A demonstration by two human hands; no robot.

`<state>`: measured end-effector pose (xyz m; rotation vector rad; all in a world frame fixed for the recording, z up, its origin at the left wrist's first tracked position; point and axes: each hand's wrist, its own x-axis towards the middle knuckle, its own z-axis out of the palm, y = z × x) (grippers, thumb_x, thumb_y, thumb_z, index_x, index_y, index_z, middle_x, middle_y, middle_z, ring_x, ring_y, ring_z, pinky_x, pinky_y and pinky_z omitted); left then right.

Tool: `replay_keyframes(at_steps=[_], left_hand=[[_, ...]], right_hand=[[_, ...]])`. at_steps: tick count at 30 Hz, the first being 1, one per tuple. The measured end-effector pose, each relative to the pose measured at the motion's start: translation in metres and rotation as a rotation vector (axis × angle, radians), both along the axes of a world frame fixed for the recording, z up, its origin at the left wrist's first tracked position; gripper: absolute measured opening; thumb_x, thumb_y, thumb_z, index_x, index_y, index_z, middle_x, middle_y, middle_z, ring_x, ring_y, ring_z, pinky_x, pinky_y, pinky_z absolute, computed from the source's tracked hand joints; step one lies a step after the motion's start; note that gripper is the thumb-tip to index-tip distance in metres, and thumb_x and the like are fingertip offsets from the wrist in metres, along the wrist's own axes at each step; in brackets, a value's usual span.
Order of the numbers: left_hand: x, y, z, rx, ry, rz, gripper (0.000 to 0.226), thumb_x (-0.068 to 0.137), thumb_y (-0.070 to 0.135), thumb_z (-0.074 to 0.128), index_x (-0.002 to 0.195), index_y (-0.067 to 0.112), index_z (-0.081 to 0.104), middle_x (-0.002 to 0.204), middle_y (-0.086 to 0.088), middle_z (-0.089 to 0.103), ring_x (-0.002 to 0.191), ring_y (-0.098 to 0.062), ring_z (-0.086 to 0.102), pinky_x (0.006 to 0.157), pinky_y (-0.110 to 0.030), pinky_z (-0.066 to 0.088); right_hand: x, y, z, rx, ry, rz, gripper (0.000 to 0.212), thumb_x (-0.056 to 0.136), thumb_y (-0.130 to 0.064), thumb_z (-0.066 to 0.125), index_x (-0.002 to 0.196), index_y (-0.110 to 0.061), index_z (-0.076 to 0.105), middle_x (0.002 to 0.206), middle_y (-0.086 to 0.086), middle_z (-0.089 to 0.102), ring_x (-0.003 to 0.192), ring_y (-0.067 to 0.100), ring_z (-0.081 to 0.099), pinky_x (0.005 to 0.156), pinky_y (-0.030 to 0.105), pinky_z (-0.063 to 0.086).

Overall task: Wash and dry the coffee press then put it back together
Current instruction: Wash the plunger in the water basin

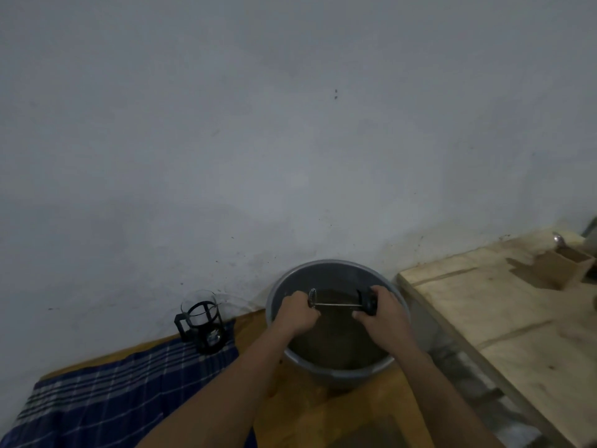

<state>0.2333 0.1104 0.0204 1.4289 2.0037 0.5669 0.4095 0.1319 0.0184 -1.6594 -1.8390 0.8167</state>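
Coffee press plunger (339,305), low in the centre of the frame over the grey basin (336,371) of murky water, looks light, stiff and wet-slick, so I'd grip its ends. My left hand (295,313) is closed around the filter end and my right hand (379,312) around the black lid, rod level between them; the fragile glass carafe (202,320) stands on the checked cloth (122,392) at lower left

left grip (296,313) closed, right grip (381,313) closed — arms outstretched
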Motion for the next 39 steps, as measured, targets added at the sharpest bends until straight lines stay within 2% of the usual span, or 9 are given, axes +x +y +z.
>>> replay_keyframes(at_steps=[3,7,11,20,23,25,27,31,39], left_hand=[[-0.001,-0.001,0.005,0.011,-0.019,-0.018,0.015,0.094,0.014,0.057,0.105,0.006,0.061,0.086,-0.004,0.058,0.08,-0.017,0.057,0.059,-0.019,0.042],[-0.006,-0.005,0.01,0.017,-0.045,-0.025,0.021,0.093,0.016,0.058,0.112,0.006,0.061,0.102,-0.011,0.065,0.095,-0.023,0.063,0.081,-0.031,0.052],[-0.014,-0.01,0.012,0.017,-0.038,-0.032,0.021,0.091,0.018,0.061,0.109,0.006,0.063,0.105,-0.014,0.067,0.097,-0.025,0.065,0.09,-0.038,0.054],[-0.065,-0.043,0.015,0.126,-0.173,-0.032,0.02,0.089,0.008,0.058,0.109,0.011,0.063,0.094,-0.007,0.065,0.085,-0.019,0.064,0.076,-0.032,0.056],[-0.092,-0.064,0.011,0.104,-0.2,0.008,0.015,0.09,0.001,0.051,0.082,0.006,0.064,0.074,-0.005,0.059,0.067,-0.015,0.056,0.06,-0.028,0.051],[-0.115,-0.08,0.002,0.076,-0.111,0.058,0.031,0.088,0.0,0.046,0.059,0.011,0.048,0.06,-0.005,0.047,0.054,-0.015,0.045,0.05,-0.027,0.037],[-0.139,-0.097,-0.012,0.016,-0.039,0.102,0.035,0.087,0.003,0.045,0.054,0.012,0.038,0.056,-0.004,0.04,0.049,-0.015,0.038,0.048,-0.025,0.03],[-0.181,-0.141,-0.039,-0.142,0.021,0.182,0.035,0.088,0.01,0.048,0.054,0.011,0.039,0.055,-0.004,0.04,0.048,-0.014,0.036,0.048,-0.027,0.031],[-0.209,-0.211,-0.088,-0.271,-0.024,0.313,0.03,0.091,0.017,0.054,0.062,0.011,0.051,0.057,-0.006,0.053,0.049,-0.015,0.048,0.051,-0.026,0.043]], right_hand=[[-0.001,-0.003,0.008,0.028,0.039,-0.027,0.054,0.084,-0.019,0.071,0.131,-0.014,0.046,0.131,0.005,0.054,0.123,0.023,0.05,0.102,0.038,0.043],[-0.005,-0.01,0.014,0.039,0.058,-0.054,0.054,0.082,-0.018,0.071,0.131,-0.016,0.046,0.131,0.003,0.054,0.124,0.023,0.05,0.104,0.04,0.044],[-0.011,-0.02,0.018,0.066,0.008,-0.055,0.055,0.082,-0.021,0.072,0.13,-0.017,0.046,0.13,0.002,0.053,0.123,0.022,0.05,0.103,0.039,0.044],[-0.048,-0.057,0.037,0.216,-0.059,0.026,0.042,0.083,-0.038,0.069,0.118,-0.022,0.051,0.114,-0.006,0.056,0.102,0.01,0.053,0.086,0.025,0.045],[-0.08,-0.076,0.043,0.23,-0.094,0.114,0.041,0.084,-0.041,0.067,0.117,-0.024,0.05,0.109,-0.009,0.05,0.096,0.008,0.051,0.084,0.022,0.043],[-0.105,-0.089,0.038,0.185,-0.095,0.186,0.041,0.084,-0.043,0.066,0.117,-0.025,0.049,0.111,-0.008,0.05,0.098,0.009,0.052,0.082,0.022,0.042],[-0.127,-0.101,0.024,0.134,-0.099,0.233,0.04,0.084,-0.043,0.065,0.116,-0.025,0.048,0.112,-0.007,0.051,0.095,0.009,0.051,0.08,0.023,0.042],[-0.166,-0.126,-0.017,-0.012,-0.113,0.351,0.036,0.084,-0.041,0.064,0.112,-0.023,0.051,0.114,-0.002,0.056,0.096,0.014,0.054,0.083,0.03,0.048],[-0.195,-0.157,-0.083,-0.336,-0.127,0.476,0.068,0.083,-0.038,0.07,0.137,-0.009,0.041,0.135,0.008,0.053,0.12,0.022,0.052,0.089,0.024,0.042]])
